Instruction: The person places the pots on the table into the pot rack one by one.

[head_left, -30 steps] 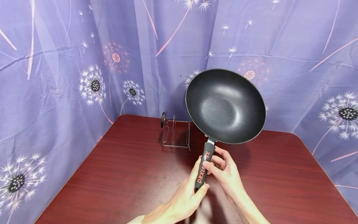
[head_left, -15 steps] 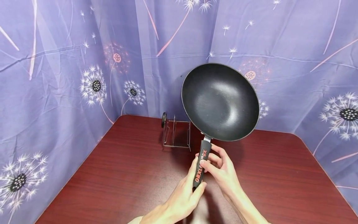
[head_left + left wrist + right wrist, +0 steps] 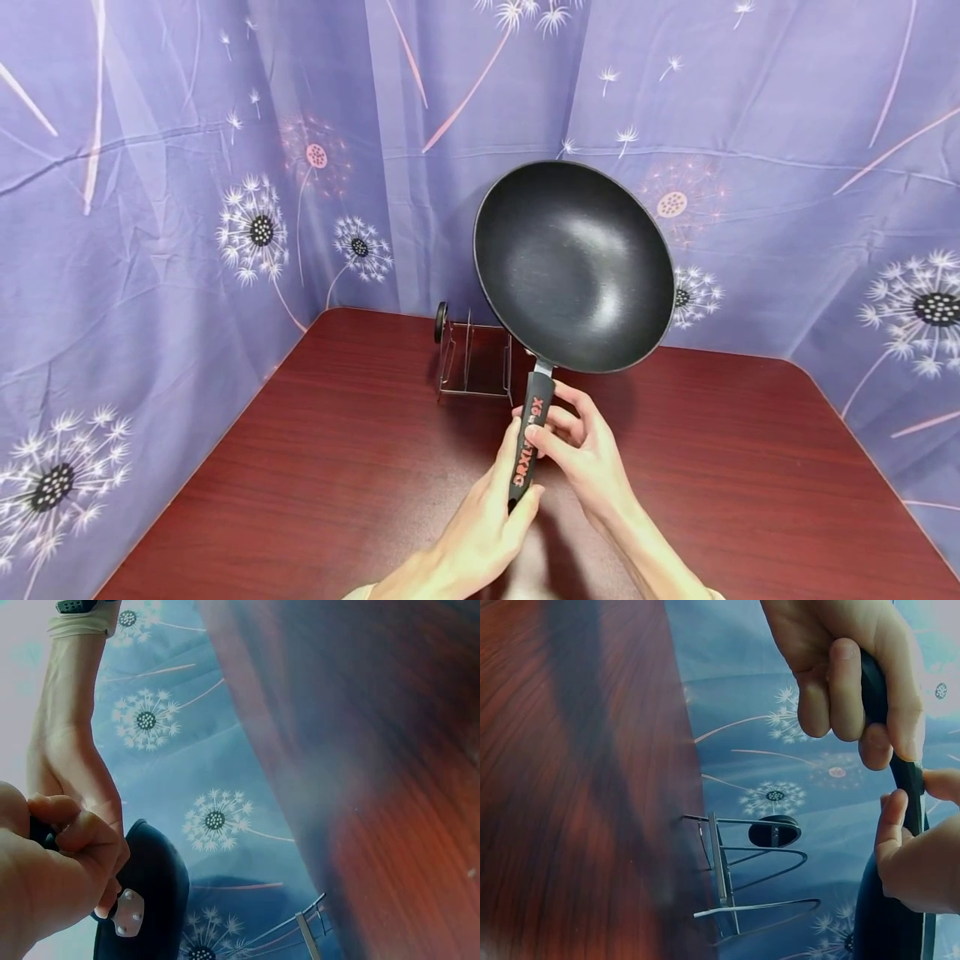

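A black wok (image 3: 573,267) is held up above the table, tilted so its hollow inside faces me. Its dark handle (image 3: 534,408) bears orange lettering and points down toward me. My left hand (image 3: 480,529) grips the lower part of this handle, fingers curled behind it in the right wrist view. Nearer the pan, my right hand (image 3: 588,462) pinches the handle between thumb and fingers. In the left wrist view, a riveted metal bracket (image 3: 129,913) joins handle and pan. Behind the wok, to the left, a wire rack (image 3: 474,392) stands on the table, partly covered by it.
The rack has upright wire loops and a round black piece (image 3: 441,322) at its left end. A dark red wooden table (image 3: 300,467) lies below. Purple dandelion-print curtains (image 3: 427,208) enclose its back and sides.
The wok has moved left and slightly up, with both hands moving along on its handle. It now covers more of the rack's right side. Both grips look the same.
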A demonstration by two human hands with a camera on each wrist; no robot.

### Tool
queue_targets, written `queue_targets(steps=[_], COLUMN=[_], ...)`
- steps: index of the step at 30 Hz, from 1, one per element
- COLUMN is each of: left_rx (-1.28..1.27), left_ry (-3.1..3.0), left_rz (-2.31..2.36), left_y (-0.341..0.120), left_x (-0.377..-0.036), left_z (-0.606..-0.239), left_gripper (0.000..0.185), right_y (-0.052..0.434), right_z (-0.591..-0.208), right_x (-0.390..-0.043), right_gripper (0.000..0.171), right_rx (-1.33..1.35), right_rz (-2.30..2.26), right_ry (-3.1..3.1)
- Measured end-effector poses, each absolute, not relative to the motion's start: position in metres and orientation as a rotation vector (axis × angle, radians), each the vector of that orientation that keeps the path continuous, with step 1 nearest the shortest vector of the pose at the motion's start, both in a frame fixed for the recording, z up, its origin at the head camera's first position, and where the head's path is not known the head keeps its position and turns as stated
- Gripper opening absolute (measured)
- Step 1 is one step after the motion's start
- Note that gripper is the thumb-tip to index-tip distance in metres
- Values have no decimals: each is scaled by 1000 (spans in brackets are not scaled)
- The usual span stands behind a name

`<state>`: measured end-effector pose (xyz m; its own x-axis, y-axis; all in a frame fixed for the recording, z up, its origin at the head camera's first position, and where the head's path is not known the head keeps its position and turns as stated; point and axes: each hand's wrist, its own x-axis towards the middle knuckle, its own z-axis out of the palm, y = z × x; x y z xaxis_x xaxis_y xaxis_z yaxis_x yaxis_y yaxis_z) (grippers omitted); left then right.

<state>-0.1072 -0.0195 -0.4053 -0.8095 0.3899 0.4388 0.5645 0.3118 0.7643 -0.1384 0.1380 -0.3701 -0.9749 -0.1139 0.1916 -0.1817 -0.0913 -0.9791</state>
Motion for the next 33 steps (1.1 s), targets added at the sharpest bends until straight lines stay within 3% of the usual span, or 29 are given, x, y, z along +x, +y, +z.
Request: queue_targets(steps=[33], left_rx=[-704], left_ry=[-2390], left_rz=[-1278], left_y=[-36], left_x=[-98], left_z=[-392], left_gripper=[84], right_y=[114], right_z=[-365], right_x=[-150], right_gripper=[58], right_rx=[570], right_rz=[2332], right_ry=[-2011])
